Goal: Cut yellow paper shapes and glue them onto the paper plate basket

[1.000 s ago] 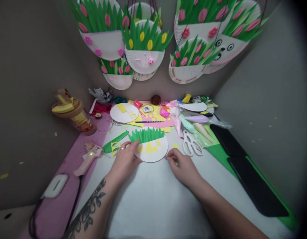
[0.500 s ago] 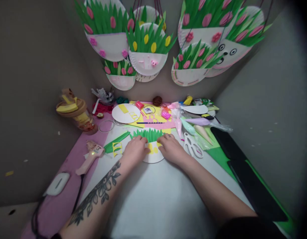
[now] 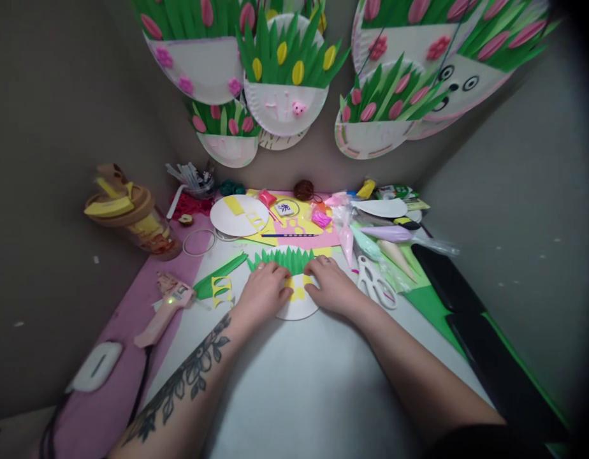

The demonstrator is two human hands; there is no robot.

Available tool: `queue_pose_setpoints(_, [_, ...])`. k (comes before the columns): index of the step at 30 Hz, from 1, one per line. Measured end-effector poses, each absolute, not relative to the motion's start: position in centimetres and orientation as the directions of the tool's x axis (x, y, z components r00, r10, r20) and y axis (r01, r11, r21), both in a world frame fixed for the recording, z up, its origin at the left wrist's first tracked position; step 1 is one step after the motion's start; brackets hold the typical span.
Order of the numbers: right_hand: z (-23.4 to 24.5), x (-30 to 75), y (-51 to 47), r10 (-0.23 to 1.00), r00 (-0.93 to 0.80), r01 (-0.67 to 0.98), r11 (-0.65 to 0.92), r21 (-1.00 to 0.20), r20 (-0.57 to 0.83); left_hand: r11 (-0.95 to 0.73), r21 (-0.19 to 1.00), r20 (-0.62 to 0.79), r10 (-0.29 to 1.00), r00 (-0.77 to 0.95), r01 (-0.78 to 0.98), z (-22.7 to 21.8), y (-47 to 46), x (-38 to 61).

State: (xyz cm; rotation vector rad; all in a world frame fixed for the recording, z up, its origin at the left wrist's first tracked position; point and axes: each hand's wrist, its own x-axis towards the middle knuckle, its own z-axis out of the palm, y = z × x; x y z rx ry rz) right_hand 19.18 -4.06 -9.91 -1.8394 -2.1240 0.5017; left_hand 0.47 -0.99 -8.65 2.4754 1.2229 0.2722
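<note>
A white paper plate (image 3: 297, 312) lies flat before me, with a fringe of green paper grass (image 3: 290, 260) across its far part. Several small yellow paper pieces (image 3: 298, 293) rest on its white surface. From the left, my left hand (image 3: 266, 290) grips the plate, its fingers curved over the grass and its thumb by the yellow pieces. My right hand (image 3: 333, 284) holds the opposite side in much the same way, fingertips on the grass. The undersides of both hands are hidden.
Left are a pink glue gun (image 3: 167, 309), green paper strips (image 3: 220, 275) and a yellow paper cutout (image 3: 222, 292). White scissors (image 3: 377, 284) and piping bags (image 3: 366, 242) lie right, near a black phone-like slab (image 3: 445, 277). A pencil (image 3: 289, 235) lies behind the plate. Decorated plates (image 3: 287, 105) hang above.
My viewpoint has shifted slightly, so the surroundings appear spread further outward. Both hands stay on the plate, and their fingers have moved only a little over the grass and yellow pieces.
</note>
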Motion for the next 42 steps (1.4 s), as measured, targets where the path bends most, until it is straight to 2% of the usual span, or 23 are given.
queue_pose_setpoints(4, [-10.2,19.1,-4.1,0.990,-0.145,0.867,0.127,-0.482,0.001,-0.552,0.407,0.021,0.802,0.597,0.728,-8.6,-1.0,0.4])
queue_pose_setpoints(8, [-9.5,19.1,-3.9,0.989,-0.129,0.770,0.147,-0.621,0.074,-0.556,0.448,0.058,0.800,0.597,0.700,-8.6,-1.1,0.6])
queue_pose_setpoints(12, [-6.6,20.8,-4.1,0.992,0.052,0.578,0.063,-0.814,0.114,-0.514,0.565,0.085,0.814,0.574,0.645,-8.6,-1.1,0.6])
queue_pose_setpoints(14, [-5.3,22.2,-4.7,0.983,0.155,0.525,0.001,-0.851,0.097,-0.462,0.631,0.091,0.842,0.532,0.624,-8.5,-1.1,0.4])
queue_pose_setpoints(17, [-5.2,23.7,-6.3,0.986,0.165,0.562,-0.070,-0.824,0.028,-0.377,0.717,0.125,0.897,0.424,0.587,-8.4,-1.1,0.0])
queue_pose_setpoints(20, [-7.0,23.9,-7.8,0.978,0.205,0.650,-0.160,-0.743,-0.032,-0.319,0.782,0.140,0.927,0.347,0.536,-8.2,-1.4,-0.1])
queue_pose_setpoints(22, [-8.4,23.7,-8.2,0.968,0.247,0.687,-0.198,-0.700,-0.031,-0.309,0.797,0.133,0.928,0.349,0.519,-8.2,-1.9,0.0])
queue_pose_setpoints(25, [-9.2,23.3,-8.2,0.978,0.208,0.770,-0.167,-0.616,-0.005,-0.305,0.803,0.106,0.919,0.380,0.512,-8.1,-2.6,0.2])
queue_pose_setpoints(28, [-8.4,22.8,-8.4,0.976,0.193,0.823,-0.103,-0.558,0.104,-0.270,0.819,0.069,0.922,0.380,0.506,-7.9,-3.3,0.5])
queue_pose_setpoints(30, [-7.7,21.9,-8.9,0.976,0.179,0.753,-0.053,-0.656,0.127,-0.216,0.853,0.029,0.929,0.370,0.475,-7.8,-3.8,0.8])
queue_pose_setpoints(33, [-7.2,19.8,-9.9,0.998,0.037,0.524,0.019,-0.852,0.044,-0.104,0.920,-0.061,0.914,0.400,0.377,-7.7,-4.6,1.6])
queue_pose_setpoints(37, [-7.9,18.0,-10.3,0.997,0.036,0.419,0.050,-0.907,0.072,-0.039,0.949,-0.119,0.874,0.471,0.312,-7.2,-4.7,1.7])
queue_pose_setpoints(39, [-8.2,18.6,-10.2,0.993,0.100,0.385,0.023,-0.923,0.067,-0.104,0.927,-0.064,0.903,0.426,0.361,-6.7,-3.7,0.6])
queue_pose_setpoints(42, [-8.6,20.7,-9.9,0.960,0.276,0.439,-0.090,-0.894,0.039,-0.239,0.823,0.141,0.965,0.223,0.515,-5.9,-1.4,-2.1])
